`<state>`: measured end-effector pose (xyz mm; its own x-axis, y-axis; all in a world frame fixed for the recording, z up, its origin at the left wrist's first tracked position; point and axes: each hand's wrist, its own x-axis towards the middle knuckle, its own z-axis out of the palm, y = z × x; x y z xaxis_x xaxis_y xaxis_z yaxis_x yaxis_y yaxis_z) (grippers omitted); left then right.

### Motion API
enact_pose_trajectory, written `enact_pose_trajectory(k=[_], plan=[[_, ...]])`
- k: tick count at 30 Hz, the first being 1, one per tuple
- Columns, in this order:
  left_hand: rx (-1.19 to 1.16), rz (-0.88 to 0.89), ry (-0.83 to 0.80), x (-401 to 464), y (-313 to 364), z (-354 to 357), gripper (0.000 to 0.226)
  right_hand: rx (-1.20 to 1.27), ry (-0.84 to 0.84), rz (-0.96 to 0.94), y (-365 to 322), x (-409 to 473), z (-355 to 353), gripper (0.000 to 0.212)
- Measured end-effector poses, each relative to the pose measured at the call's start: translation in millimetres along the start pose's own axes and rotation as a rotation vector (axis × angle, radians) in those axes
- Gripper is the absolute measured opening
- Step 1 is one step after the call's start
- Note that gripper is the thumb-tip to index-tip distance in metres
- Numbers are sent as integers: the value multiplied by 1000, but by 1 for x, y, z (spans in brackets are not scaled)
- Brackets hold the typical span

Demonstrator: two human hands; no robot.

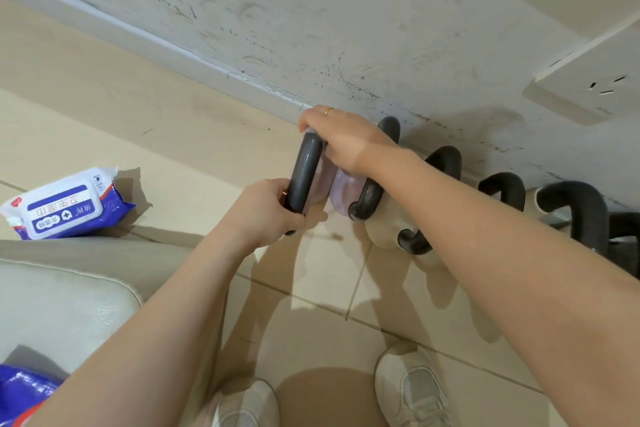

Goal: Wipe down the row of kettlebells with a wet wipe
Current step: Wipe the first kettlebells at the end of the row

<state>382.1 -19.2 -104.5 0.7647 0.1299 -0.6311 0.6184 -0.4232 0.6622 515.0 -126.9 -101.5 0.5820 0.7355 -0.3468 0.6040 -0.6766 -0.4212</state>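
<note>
both hands work the leftmost kettlebell (306, 170): left hand (265, 210) grips its handle's near end, right hand (341, 140) presses a wet wipe (309, 130) (barely visible) at the far end. next, probably its lilac body, then neighbours rightward.

I can't see the wet wipe clearly: only a pale edge shows under my right hand (341, 139), whose fingers hide the far end of the nearest kettlebell's handle (304, 172). My left hand (266, 210) covers its near end. My right forearm crosses the second kettlebell (346, 194) and the third kettlebell (381, 232), masking their bodies. The last kettlebell (581, 208) runs off the right edge. A blue packet (20, 388) is cut off at bottom left.
</note>
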Motion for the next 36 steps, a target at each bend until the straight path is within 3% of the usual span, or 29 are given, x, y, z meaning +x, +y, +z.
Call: enact_pose_trajectory(k=[6, 10, 12, 14, 19, 23, 27, 30, 33, 36], plan=[[-6, 0, 32, 9, 12, -2, 19, 313, 152, 124, -9, -7, 10, 53], [20, 21, 22, 11, 18, 0, 16, 1138, 420, 317, -32, -28, 15, 51], [36, 28, 23, 12, 20, 2, 13, 1371, 487, 403, -44, -31, 20, 36], [57, 35, 19, 12, 21, 4, 11, 1399, 503, 508, -48, -25, 20, 20], [126, 57, 4, 7, 19, 11, 17, 1484, 460, 893, -24, 2, 19, 51], [105, 49, 5, 6, 13, 11, 19, 1648, 420, 793, -27, -9, 19, 60], [79, 39, 31, 7, 11, 9, 16, 1607, 367, 647, -20, -11, 17, 45], [72, 51, 38, 9, 18, 10, 17, 1378, 373, 655, -15, -3, 11, 36], [88, 63, 36, 9, 23, 13, 17, 761, 383, 392, -9, -7, 12, 34], [88, 77, 59, 6, 23, 16, 18, 19, 223, -35, -8, -17, 11, 56]])
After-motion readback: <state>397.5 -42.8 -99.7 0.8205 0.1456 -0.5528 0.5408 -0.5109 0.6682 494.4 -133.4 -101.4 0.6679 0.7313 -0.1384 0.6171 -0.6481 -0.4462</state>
